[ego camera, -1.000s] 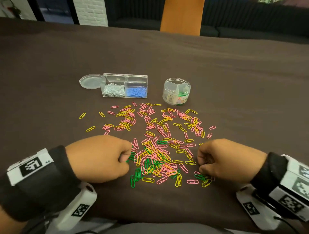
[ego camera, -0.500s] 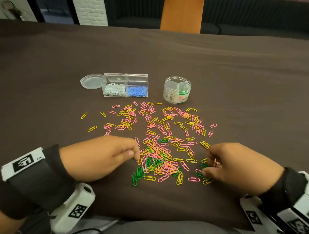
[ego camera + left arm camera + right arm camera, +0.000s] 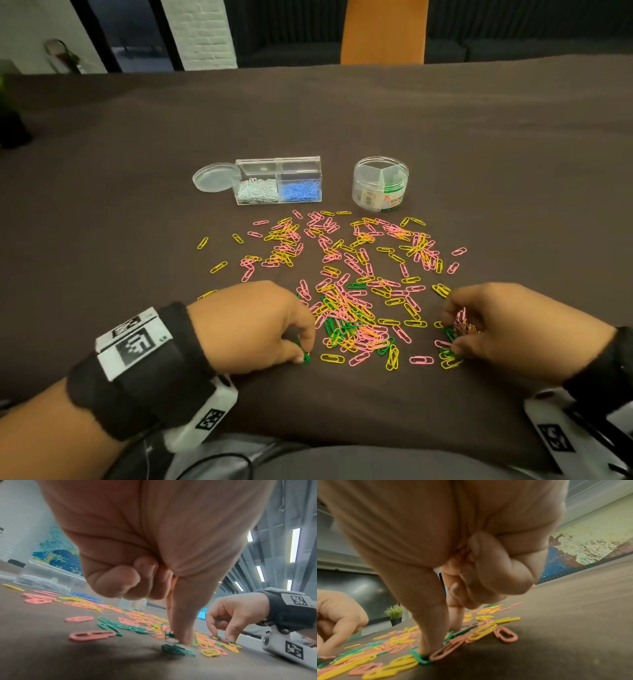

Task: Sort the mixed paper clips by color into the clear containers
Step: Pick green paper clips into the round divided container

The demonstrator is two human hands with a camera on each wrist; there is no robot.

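Pink, yellow and green paper clips (image 3: 349, 308) lie scattered on the brown tablecloth. My left hand (image 3: 305, 353) is curled at the pile's near left edge. Its thumb and forefinger pinch green clips (image 3: 178, 650) against the cloth. My right hand (image 3: 450, 337) works at the near right edge. Its thumb (image 3: 426, 642) presses a green clip (image 3: 419, 657), and its curled fingers keep a bunch of clips (image 3: 462, 322) in the palm. Behind the pile stand a clear box (image 3: 279, 185), holding white and blue clips, and a round divided jar (image 3: 381, 183) holding green ones.
A round clear lid (image 3: 212, 176) lies left of the box. An orange chair back (image 3: 383, 31) stands beyond the table's far edge. The near table edge runs just under my wrists. A potted plant (image 3: 394, 613) stands off to the left.
My left hand has slid nearer and slightly right, down onto green clips at the pile's near left edge. My right hand stayed at the near right edge, fingers working among the clips.
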